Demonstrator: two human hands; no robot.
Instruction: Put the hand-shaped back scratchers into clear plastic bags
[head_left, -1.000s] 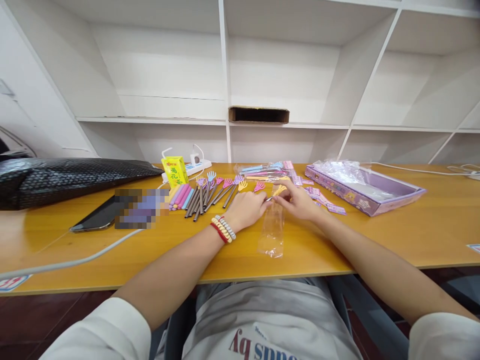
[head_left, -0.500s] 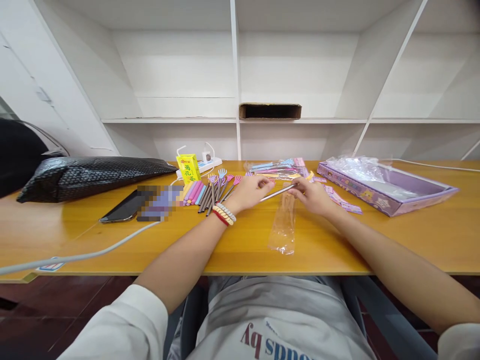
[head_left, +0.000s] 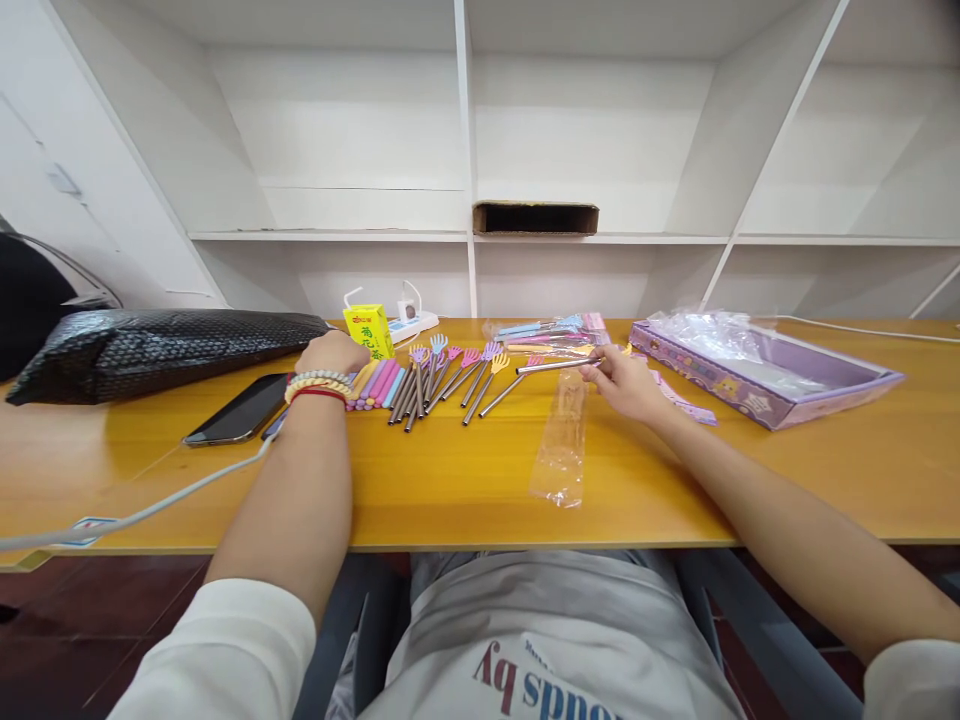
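Observation:
My right hand (head_left: 624,382) is closed on a back scratcher, pinching its metal rod (head_left: 555,367), which points left; a bit of yellow shows beyond the fingers. At the left, my left hand (head_left: 334,352) is by a row of pink, purple, yellow and blue handle sleeves (head_left: 384,382). Its fingers are hidden behind the back of the hand. Between the hands lie several back scratchers (head_left: 442,375), metal rods with small coloured hand-shaped heads. A clear plastic sleeve (head_left: 561,450) lies flat below the held rod.
Packaged back scratchers (head_left: 555,332) lie behind. A purple box (head_left: 817,412) with clear wrapping stands at the right. On the left are a phone (head_left: 236,410), a black padded bag (head_left: 165,350), a yellow drink carton (head_left: 369,332) and a white cable (head_left: 187,500). A power strip (head_left: 416,326) sits behind.
My left hand has left the rod and swung left to the coloured sleeves, uncovering more back scratchers. My right hand still holds its rod, now more level.

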